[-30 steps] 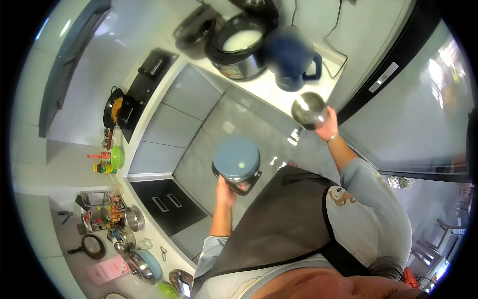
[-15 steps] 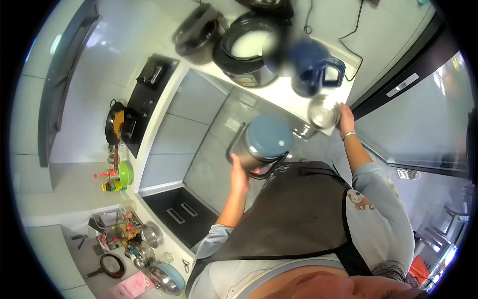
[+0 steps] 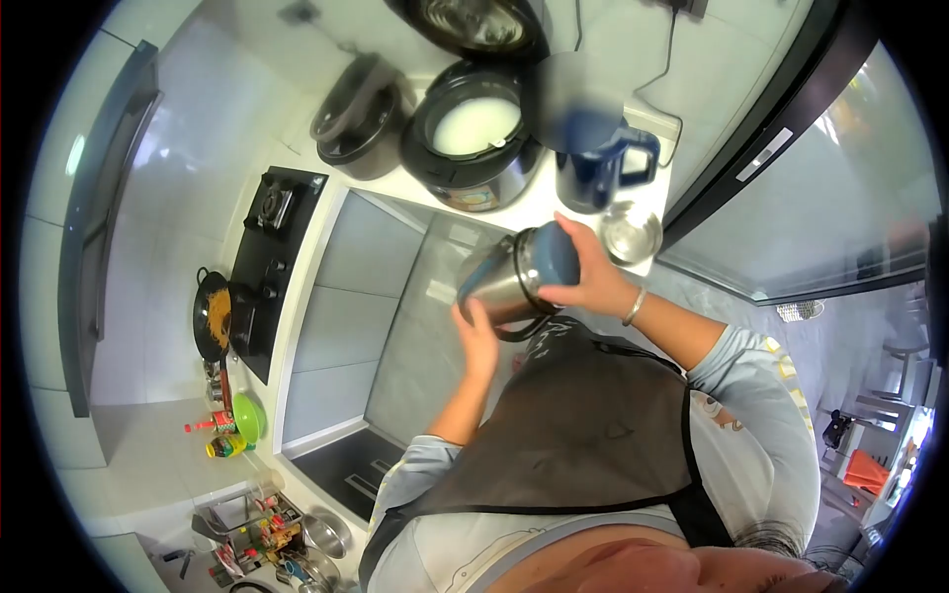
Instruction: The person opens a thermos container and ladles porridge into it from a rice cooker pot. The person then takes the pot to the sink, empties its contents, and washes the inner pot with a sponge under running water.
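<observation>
A steel insulated food jar (image 3: 497, 280) with a blue lid (image 3: 558, 255) is tilted in front of my apron, above the floor. My left hand (image 3: 478, 338) is closed around the lower body of the jar. My right hand (image 3: 595, 275) grips the lid, fingers and thumb spread over its sides. Just beyond that hand, a shiny metal bowl (image 3: 633, 233) sits on the counter corner. An open rice cooker (image 3: 473, 138) holds something white, with a small light-coloured piece at its rim.
A dark blue kettle (image 3: 590, 178) stands between cooker and bowl, partly blurred. A dark pot (image 3: 364, 124) is left of the cooker. The black stove (image 3: 267, 267) carries a wok (image 3: 211, 314) with yellow-brown food. A glass door (image 3: 791, 198) lies to the right.
My right hand has left the metal bowl and taken hold of the jar's lid. The jar has tipped over sideways toward the right, still in my left hand. The camera view has shifted.
</observation>
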`<state>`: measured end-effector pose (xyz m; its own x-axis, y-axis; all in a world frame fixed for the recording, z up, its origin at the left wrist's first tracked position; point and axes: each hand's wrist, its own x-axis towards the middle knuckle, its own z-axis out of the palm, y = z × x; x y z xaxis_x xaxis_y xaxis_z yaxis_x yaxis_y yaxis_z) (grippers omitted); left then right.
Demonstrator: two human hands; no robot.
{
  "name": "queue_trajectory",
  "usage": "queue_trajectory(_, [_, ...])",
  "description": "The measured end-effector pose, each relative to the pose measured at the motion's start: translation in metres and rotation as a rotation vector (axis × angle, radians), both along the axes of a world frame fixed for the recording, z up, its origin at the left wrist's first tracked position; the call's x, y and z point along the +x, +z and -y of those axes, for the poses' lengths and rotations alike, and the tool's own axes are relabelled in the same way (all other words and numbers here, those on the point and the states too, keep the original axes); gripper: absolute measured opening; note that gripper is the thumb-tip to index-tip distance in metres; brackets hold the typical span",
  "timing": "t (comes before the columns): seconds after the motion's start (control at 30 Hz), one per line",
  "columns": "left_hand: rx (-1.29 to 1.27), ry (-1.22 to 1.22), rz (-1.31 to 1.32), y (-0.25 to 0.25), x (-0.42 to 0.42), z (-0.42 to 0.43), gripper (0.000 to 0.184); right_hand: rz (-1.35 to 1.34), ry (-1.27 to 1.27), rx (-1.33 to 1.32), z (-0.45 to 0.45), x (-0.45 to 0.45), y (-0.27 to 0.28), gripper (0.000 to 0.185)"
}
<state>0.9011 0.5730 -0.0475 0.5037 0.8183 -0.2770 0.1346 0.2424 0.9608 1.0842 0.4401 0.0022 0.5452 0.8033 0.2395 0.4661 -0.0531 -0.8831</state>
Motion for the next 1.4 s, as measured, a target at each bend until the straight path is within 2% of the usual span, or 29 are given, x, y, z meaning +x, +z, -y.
queue_trajectory(0.1, [-0.367,-0.211,-0.161,-0.001,0.0,-0.026,0.056,0.392,0.27,-0.108,0.01,0.004,0.061,0.1])
queue_trajectory(0.13, [-0.365,-0.299,-0.178,0.004,0.003,-0.03,0.059,0.475,0.468,-0.115,0.012,0.012,0.077,0.099])
queue_trajectory(0.17, [-0.363,-0.387,-0.196,0.009,0.006,-0.034,0.063,0.545,0.532,-0.143,0.017,0.012,0.091,0.1])
queue_trajectory(0.23, [-0.439,-0.528,-0.427,0.011,0.012,-0.048,0.059,0.678,0.672,-0.203,0.03,0.013,0.115,0.1])
queue_trajectory(0.27, [-0.487,-0.647,-0.393,0.002,0.011,-0.057,0.057,0.628,0.694,-0.19,0.038,0.017,0.122,0.101])
queue_trajectory(0.3, [-0.492,-0.619,-0.436,-0.009,0.011,-0.059,0.058,0.52,0.638,-0.16,0.045,0.024,0.12,0.101])
queue_trajectory(0.37, [-0.507,-0.622,-0.315,-0.01,0.011,-0.059,0.061,0.31,0.522,-0.101,0.062,0.046,0.114,0.099])
queue_trajectory(0.4, [-0.491,-0.693,-0.29,-0.019,0.009,-0.065,0.066,0.11,0.443,-0.058,0.069,0.065,0.094,0.094])
queue_trajectory(0.43, [-0.482,-0.636,-0.217,-0.013,0.011,-0.057,0.067,-0.086,0.363,-0.015,0.077,0.083,0.058,0.088])
queue_trajectory(0.5, [-0.46,-0.506,-0.068,0.003,0.017,-0.037,0.07,-1.122,0.096,0.218,0.1,0.108,-0.019,0.064])
queue_trajectory(0.57, [-0.523,-0.413,-0.007,-0.005,0.012,-0.028,0.07,-1.447,-0.078,0.398,0.105,0.122,-0.056,0.052])
queue_trajectory(0.6, [-0.534,-0.379,0.018,-0.006,0.009,-0.022,0.069,-1.482,-0.115,0.451,0.105,0.126,-0.067,0.045])
queue_trajectory(0.7, [-0.506,-0.267,0.081,0.004,0.002,-0.003,0.067,-1.53,-0.183,0.457,0.099,0.134,-0.09,0.041])
queue_trajectory(0.77, [-0.479,-0.191,0.142,0.006,-0.012,0.01,0.067,-1.431,-0.191,0.437,0.095,0.143,-0.118,0.033])
queue_trajectory(0.8, [-0.504,-0.161,0.182,0.011,-0.022,0.018,0.066,-1.399,-0.379,0.285,0.103,0.16,-0.155,0.03])
queue_trajectory(0.87, [-0.52,-0.012,0.167,0.012,-0.05,0.037,0.061,-0.947,-0.344,0.006,0.1,0.17,-0.155,0.034])
queue_trajectory(0.9, [-0.507,0.025,0.161,-0.016,-0.074,0.04,0.061,-0.724,-0.351,-0.124,0.102,0.174,-0.153,0.037])
queue_trajectory(0.93, [-0.456,0.101,0.167,-0.028,-0.094,0.05,0.062,-0.666,-0.327,-0.165,0.099,0.167,-0.136,0.045])
queue_trajectory(0.97, [-0.399,0.201,0.167,-0.005,-0.111,0.064,0.064,-0.538,-0.298,-0.228,0.101,0.179,-0.143,0.047])
queue_trajectory(1.0, [-0.422,0.241,0.146,-0.011,-0.14,0.075,0.067,-0.199,-0.182,-0.26,0.102,0.205,-0.168,0.05])
queue_trajectory(1.03, [-0.452,0.329,0.141,-0.022,-0.17,0.092,0.072,-0.066,-0.103,-0.274,0.103,0.209,-0.167,0.05])
queue_trajectory(1.07, [-0.453,0.503,0.159,-0.018,-0.198,0.111,0.07,0.451,-0.037,-0.305,0.104,0.215,-0.166,0.052])
queue_trajectory(1.13, [-0.406,0.747,0.172,-0.009,-0.237,0.149,0.07,0.712,0.039,-0.309,0.099,0.204,-0.144,0.054])
queue_trajectory(1.17, [-0.364,0.833,0.166,-0.003,-0.262,0.169,0.071,0.733,0.134,-0.287,0.091,0.197,-0.134,0.049])
queue_trajectory(1.23, [-0.379,1.036,0.135,-0.016,-0.318,0.204,0.07,0.553,0.286,-0.269,0.067,0.172,-0.116,0.046])
queue_trajectory(1.27, [-0.364,1.138,0.121,-0.014,-0.347,0.225,0.069,0.327,0.342,-0.258,0.05,0.162,-0.121,0.04])
queue_trajectory(1.3, [-0.303,1.307,0.11,0.009,-0.366,0.243,0.068,0.227,0.365,-0.254,0.036,0.133,-0.11,0.037])
queue_trajectory(1.33, [-0.263,1.432,0.106,-0.007,-0.407,0.267,0.069,0.227,0.447,-0.283,0.02,0.105,-0.1,0.038])
queue_trajectory(1.4, [-0.224,1.594,0.02,0.027,-0.462,0.322,0.068,0.233,0.585,-0.332,-0.013,0.056,-0.1,0.039])
